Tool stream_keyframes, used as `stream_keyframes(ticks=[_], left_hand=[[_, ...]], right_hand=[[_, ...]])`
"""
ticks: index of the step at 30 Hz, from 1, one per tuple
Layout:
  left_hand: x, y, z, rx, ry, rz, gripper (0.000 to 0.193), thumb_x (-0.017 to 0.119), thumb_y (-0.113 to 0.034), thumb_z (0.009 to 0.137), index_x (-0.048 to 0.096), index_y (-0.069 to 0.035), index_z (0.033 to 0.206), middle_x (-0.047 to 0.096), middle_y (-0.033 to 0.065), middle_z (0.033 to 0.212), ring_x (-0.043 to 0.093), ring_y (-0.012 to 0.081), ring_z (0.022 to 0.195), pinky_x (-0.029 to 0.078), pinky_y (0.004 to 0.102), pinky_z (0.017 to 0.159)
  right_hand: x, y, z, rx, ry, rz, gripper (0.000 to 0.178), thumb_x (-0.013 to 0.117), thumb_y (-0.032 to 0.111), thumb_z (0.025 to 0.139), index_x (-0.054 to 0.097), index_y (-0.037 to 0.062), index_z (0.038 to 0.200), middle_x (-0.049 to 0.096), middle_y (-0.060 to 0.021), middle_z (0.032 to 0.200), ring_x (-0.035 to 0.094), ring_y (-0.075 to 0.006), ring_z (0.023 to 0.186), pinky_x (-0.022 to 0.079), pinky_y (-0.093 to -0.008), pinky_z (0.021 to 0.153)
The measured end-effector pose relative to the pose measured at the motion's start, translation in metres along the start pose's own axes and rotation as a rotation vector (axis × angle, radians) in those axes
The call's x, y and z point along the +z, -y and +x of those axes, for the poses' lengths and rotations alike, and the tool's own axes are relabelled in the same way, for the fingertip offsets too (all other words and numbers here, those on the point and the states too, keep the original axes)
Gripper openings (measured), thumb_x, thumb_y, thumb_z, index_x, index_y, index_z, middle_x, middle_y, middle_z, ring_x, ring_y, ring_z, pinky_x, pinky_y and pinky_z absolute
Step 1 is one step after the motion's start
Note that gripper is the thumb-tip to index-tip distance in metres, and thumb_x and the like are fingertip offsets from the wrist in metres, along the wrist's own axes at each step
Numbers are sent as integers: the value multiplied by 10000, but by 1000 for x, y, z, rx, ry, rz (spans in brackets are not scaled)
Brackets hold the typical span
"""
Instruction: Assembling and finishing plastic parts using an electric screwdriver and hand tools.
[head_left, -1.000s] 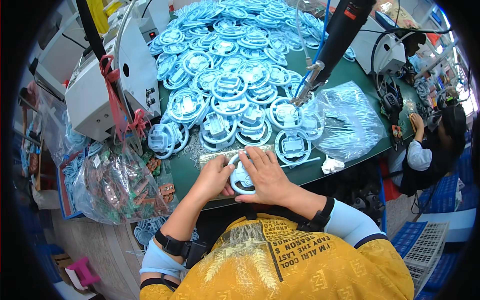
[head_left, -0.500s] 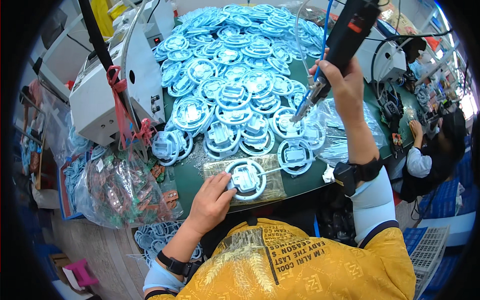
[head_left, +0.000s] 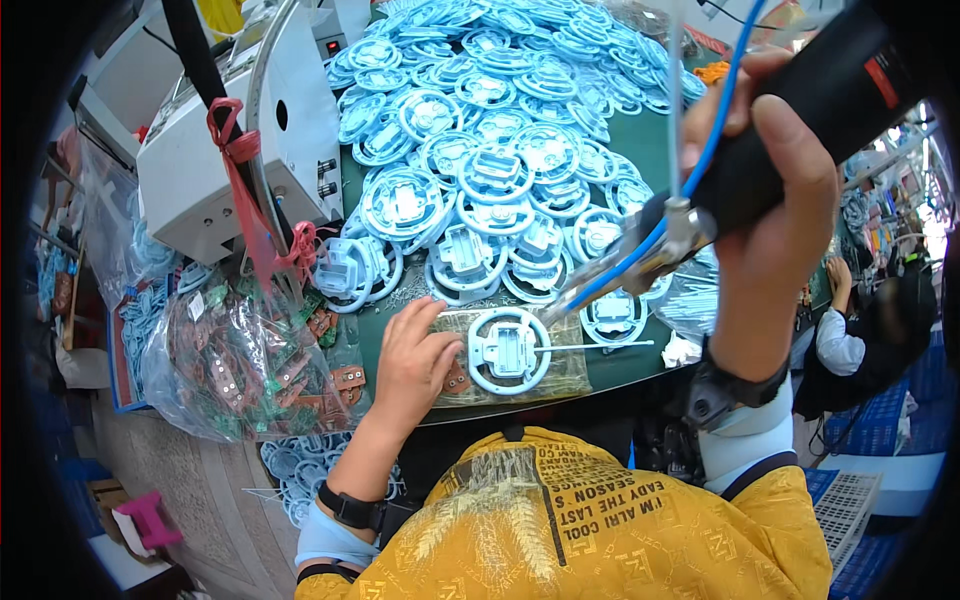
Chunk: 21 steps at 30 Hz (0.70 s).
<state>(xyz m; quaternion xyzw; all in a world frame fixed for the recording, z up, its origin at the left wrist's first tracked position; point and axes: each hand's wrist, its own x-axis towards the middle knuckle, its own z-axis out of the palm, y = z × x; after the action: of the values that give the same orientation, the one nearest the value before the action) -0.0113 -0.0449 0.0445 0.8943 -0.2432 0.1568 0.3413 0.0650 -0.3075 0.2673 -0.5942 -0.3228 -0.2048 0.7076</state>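
A light-blue plastic steering-wheel-shaped part [head_left: 478,362] lies flat on a taped pad [head_left: 570,372] in front of me. A thin pale rod [head_left: 600,346] sticks out from its middle to the right. My left hand [head_left: 405,355] is beside it on the left, fingers apart and off the wheel. Next to my left thumb is a small brown circuit board [head_left: 457,378]. My right hand [head_left: 790,180] grips a black powered screwdriver [head_left: 810,120] with a metal nose and a blue hose. Its tip points down left, close to the wheel's upper right rim; contact cannot be made out.
A large heap of similar blue wheels [head_left: 500,160] covers the bench behind. A bag of circuit boards [head_left: 240,370] and a white machine [head_left: 235,150] stand at left. Bagged pale rods [head_left: 690,295] lie at right. A co-worker [head_left: 860,340] sits far right.
My left hand has let go of the wheel and shifted left. The screwdriver has come down and nearer, its tip moving toward the wheel.
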Motion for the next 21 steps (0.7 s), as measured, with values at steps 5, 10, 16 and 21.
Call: stream_keyframes(ticks=[5, 10, 16, 21], left_hand=[[1, -18, -2, -72, 129, -23, 657, 812, -307, 752, 568, -42, 1300, 473, 177, 1433, 388, 385, 1364, 281, 576, 1093], [17, -18, -4, -153, 266, 21, 826, 846, -410, 692, 523, -43, 1358, 337, 201, 1528, 257, 394, 1448, 198, 672, 1096], [18, -12, -2, -184, 302, -14, 867, 907, -393, 588, 555, -48, 1300, 334, 215, 1528, 226, 432, 1454, 186, 662, 1097], [17, -12, -1, -214, 299, -62, 832, 916, -360, 583, 577, -61, 1282, 316, 208, 1542, 219, 418, 1463, 182, 679, 1098]], right_hand=[[-1, -8, 1, 23, -109, -261, 394, 587, 146, 899, 510, -92, 1204, 554, -95, 816, 609, -226, 676, 508, -316, 585], [36, -30, -8, 79, -113, -117, 344, 600, 105, 900, 527, -70, 1187, 582, -96, 755, 635, -220, 633, 527, -325, 584], [53, -50, -12, 99, -71, -52, 324, 611, 89, 900, 533, -61, 1176, 590, -91, 725, 638, -209, 588, 534, -334, 562], [69, -51, -13, 193, -189, -31, 278, 621, 48, 861, 532, -45, 1108, 592, -100, 726, 625, -192, 577, 533, -319, 557]])
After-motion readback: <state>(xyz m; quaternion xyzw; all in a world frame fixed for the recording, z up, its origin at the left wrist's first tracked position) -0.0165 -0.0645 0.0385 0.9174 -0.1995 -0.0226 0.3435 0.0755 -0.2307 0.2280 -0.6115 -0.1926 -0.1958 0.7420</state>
